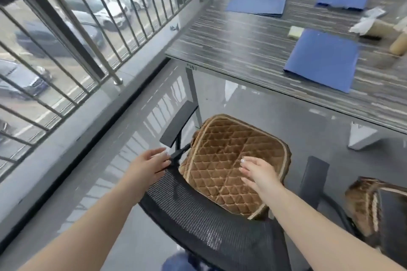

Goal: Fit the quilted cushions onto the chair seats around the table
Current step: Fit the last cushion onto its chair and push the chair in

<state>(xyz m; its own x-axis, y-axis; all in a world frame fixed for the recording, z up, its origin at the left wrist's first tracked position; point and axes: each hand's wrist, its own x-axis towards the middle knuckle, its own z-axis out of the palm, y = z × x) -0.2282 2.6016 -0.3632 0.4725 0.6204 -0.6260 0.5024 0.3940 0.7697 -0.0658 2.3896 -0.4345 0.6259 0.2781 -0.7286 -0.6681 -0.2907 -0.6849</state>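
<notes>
A brown quilted cushion [229, 156] lies on the seat of a black mesh office chair [198, 222] right below me. My right hand [256, 172] hovers over the cushion's near right part, fingers spread, holding nothing. My left hand [149, 164] is open beside the chair's left armrest [178, 123], fingertips near the armrest post. A second chair [389, 215] at the right edge also carries a brown quilted cushion [361, 202], partly hidden by its backrest.
A long striped grey table [253, 46] stands ahead with three blue folders [323, 59], papers and small items on it. A metal railing [92, 28] and window run along the left. Glossy grey floor [275, 116] lies between chair and table.
</notes>
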